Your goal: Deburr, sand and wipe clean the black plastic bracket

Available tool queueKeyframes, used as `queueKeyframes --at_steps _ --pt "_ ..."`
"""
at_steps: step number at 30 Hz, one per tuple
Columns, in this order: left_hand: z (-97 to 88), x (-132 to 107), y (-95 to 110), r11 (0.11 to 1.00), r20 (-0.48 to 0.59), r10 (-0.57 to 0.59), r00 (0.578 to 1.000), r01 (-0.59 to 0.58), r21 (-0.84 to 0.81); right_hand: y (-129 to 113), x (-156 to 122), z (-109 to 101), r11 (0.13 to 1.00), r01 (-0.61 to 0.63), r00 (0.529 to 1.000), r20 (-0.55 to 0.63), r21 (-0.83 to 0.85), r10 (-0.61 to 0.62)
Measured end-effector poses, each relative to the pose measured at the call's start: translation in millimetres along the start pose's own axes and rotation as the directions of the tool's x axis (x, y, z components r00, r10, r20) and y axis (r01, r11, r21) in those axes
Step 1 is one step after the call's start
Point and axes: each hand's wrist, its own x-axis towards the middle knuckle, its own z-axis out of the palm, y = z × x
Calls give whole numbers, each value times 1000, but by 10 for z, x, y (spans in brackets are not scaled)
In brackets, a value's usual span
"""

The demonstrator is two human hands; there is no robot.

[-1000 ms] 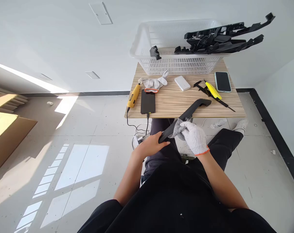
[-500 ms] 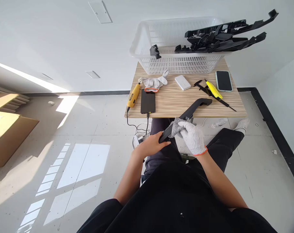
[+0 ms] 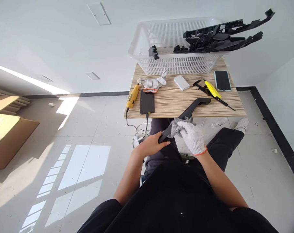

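Observation:
A long black plastic trim piece (image 3: 188,111) slants from my lap up over the table's front edge, its curved far end above the tabletop. My bare left hand (image 3: 152,143) is closed round its near end, thumb across the top. My right hand (image 3: 191,136) wears a white knit glove with an orange cuff. Its fingers pinch a grey cloth (image 3: 176,127), which is wrapped over the middle of the trim piece and pressed against it. The part of the trim under the cloth is hidden.
On the wooden table (image 3: 166,106) lie a yellow rotary tool (image 3: 133,96), a dark power bank (image 3: 147,103), a spare glove (image 3: 153,84), a white box (image 3: 181,83), calipers (image 3: 201,88), a yellow-handled knife (image 3: 212,89) and a phone (image 3: 222,80). Behind stands a white basket (image 3: 176,64) with black parts (image 3: 217,40).
The view has shifted very slightly. Both hands keep their grip, and the trim piece and cloth show almost no movement.

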Motion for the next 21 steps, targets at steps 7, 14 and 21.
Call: queueKeyframes --at_steps 7,14,21 --pt "1 2 -8 1000 -5 -13 1000 13 3 -22 27 -65 1000 -15 999 39 -7 15" --pt "6 7 -10 1000 -4 -12 1000 12 9 -12 -29 -89 997 14 998 54 -77 -10" --pt "-3 6 -5 1000 5 -30 1000 30 -8 -86 -82 -158 934 -29 983 159 -355 91"
